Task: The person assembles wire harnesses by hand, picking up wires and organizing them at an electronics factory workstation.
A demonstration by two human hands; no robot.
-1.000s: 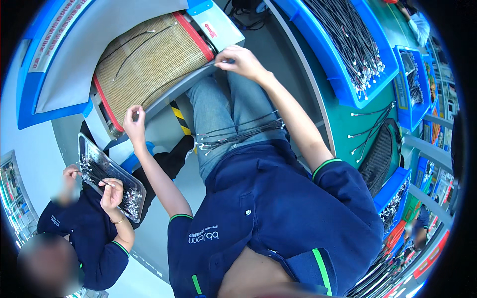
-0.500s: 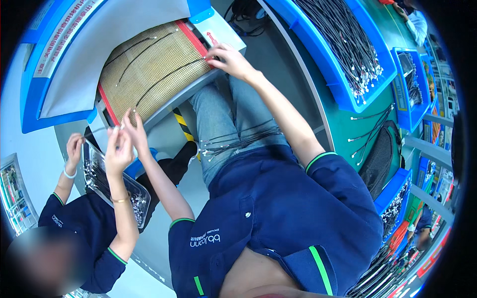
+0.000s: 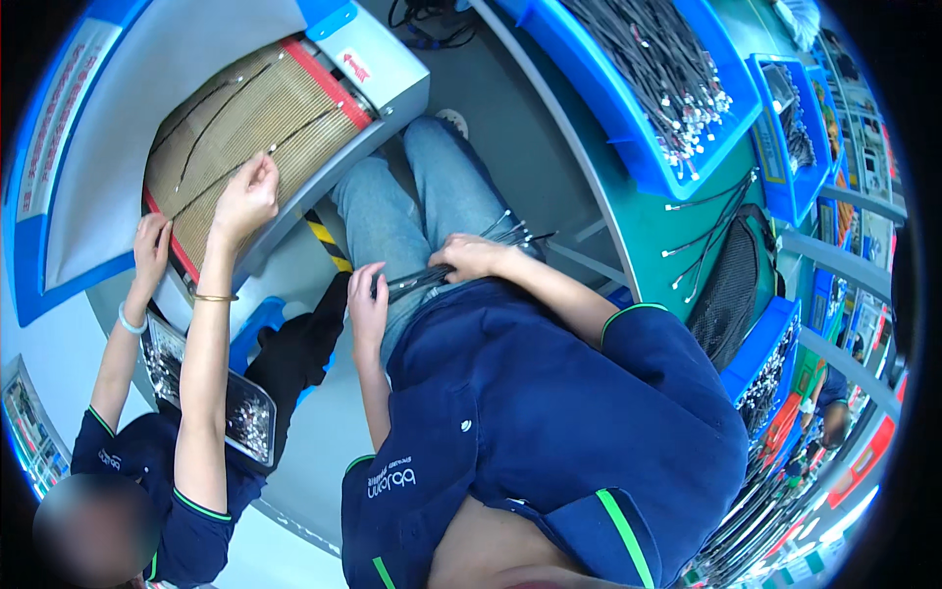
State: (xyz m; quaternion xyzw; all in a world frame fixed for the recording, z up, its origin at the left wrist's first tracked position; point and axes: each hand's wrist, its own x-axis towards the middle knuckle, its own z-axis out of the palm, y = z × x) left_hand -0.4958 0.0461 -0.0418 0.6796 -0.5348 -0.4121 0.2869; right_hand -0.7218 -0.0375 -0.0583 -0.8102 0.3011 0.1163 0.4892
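Note:
A bundle of thin black cables (image 3: pixel 420 280) with small pale connectors lies across my lap. My right hand (image 3: pixel 473 257) is closed round its middle, and the connector ends (image 3: pixel 510 228) stick out past that hand to the right. At the bundle's left end, my left hand (image 3: pixel 367 302) has its fingers bent about the cables; part of the grip is hidden. On the tan mesh belt (image 3: pixel 231 147) ahead to the left, several single cables lie spaced apart. A co-worker's hands (image 3: pixel 250 196) reach over the belt's near left part, at one of these cables.
The belt runs out of a blue and white machine (image 3: pixel 88 196). A clear tray of connectored cables (image 3: pixel 250 417) rests by the co-worker. On the green table (image 3: pixel 638 231) at right are a big blue bin (image 3: pixel 677 187) of black cables, loose cables (image 3: pixel 721 236) and a black mesh bag (image 3: pixel 731 304).
Both my hands have left the belt and come down to the cable bundle on my lap, taking hold of it. The co-worker's hands have moved forward to the belt.

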